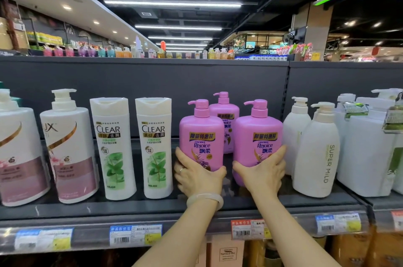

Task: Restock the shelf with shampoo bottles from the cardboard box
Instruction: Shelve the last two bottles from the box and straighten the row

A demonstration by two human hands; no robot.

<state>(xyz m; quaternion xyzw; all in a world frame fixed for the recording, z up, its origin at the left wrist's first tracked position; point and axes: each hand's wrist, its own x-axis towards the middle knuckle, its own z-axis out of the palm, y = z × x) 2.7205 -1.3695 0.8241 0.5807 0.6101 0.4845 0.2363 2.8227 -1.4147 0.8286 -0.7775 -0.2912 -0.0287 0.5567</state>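
Left hand (197, 174) grips left pink Rejoice bottle (201, 136) at its base, fingers curled round it. Right hand (262, 170) grips right pink Rejoice bottle (258, 138) likewise. Both upright on dark shelf (130, 208); third pink bottle (224, 118) behind. Supermarket aisle, ceiling strip lights.

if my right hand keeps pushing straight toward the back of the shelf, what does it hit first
Probably nothing but the dark back panel. The right hand holds the right pink bottle; the rear pink bottle sits left of that line, though depth is unclear.
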